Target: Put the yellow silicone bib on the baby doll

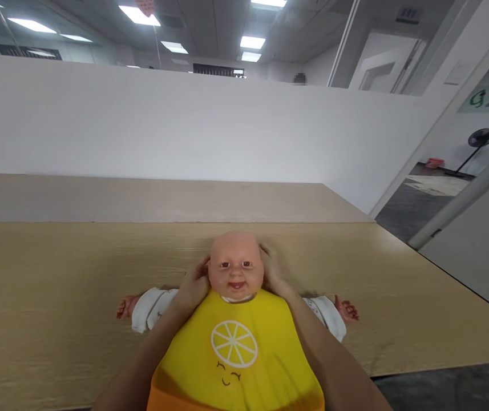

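Note:
A bald baby doll [236,260] lies on its back on the table, face up, its white-sleeved arms stretched out to both sides. Over its chest spreads a yellow bib [270,328] printed with a white citrus slice and a small smiling face; the lower edge is orange. My left hand [194,282] is beside the neck at the left of the doll's head, fingers curled in behind it. On the opposite side my right hand [271,269] also reaches behind the head and neck. The fingertips, the back of the neck and whatever they pinch are hidden.
The wooden table [56,262] has a paler raised strip [162,200] along its back, against a white partition wall [162,125] with glass above. At the right are a doorway, a black standing fan [482,137] and a red container [435,163] on the floor.

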Motion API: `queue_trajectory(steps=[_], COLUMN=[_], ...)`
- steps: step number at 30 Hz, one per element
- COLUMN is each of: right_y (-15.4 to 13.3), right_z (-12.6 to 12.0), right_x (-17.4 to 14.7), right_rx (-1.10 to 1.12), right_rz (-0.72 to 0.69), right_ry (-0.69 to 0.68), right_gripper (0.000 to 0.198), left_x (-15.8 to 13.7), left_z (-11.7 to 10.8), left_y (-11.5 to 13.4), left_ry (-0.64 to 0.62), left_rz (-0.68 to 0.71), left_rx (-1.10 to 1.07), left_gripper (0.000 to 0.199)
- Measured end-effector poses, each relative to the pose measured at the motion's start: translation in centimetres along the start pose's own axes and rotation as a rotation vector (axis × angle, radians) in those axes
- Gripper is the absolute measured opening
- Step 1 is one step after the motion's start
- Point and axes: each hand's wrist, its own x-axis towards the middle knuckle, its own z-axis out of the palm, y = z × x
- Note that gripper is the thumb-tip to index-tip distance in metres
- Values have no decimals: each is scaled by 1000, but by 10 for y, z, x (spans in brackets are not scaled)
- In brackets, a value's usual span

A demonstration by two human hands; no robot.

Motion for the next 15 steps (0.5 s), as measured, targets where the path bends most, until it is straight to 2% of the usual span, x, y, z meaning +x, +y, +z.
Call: queue_trajectory(steps=[3,5,9,15], right_y=[5,3,-2,-3], right_z=[-3,-6,-6,-5], right_x=[4,2,1,1], right_rx=[180,190,95,24], right_rz=[124,108,43,50], right_ry=[34,49,66,46], right_gripper=[26,25,32,38], left_x=[1,1,-2,-4], left_z=[-5,-7,-5,-2], left_y=[-3,-3,2,7], left_ry=[119,158,137,68], left_rz=[36,44,56,45], left_rx=[105,209,308,420], left_gripper=[50,50,49,47])
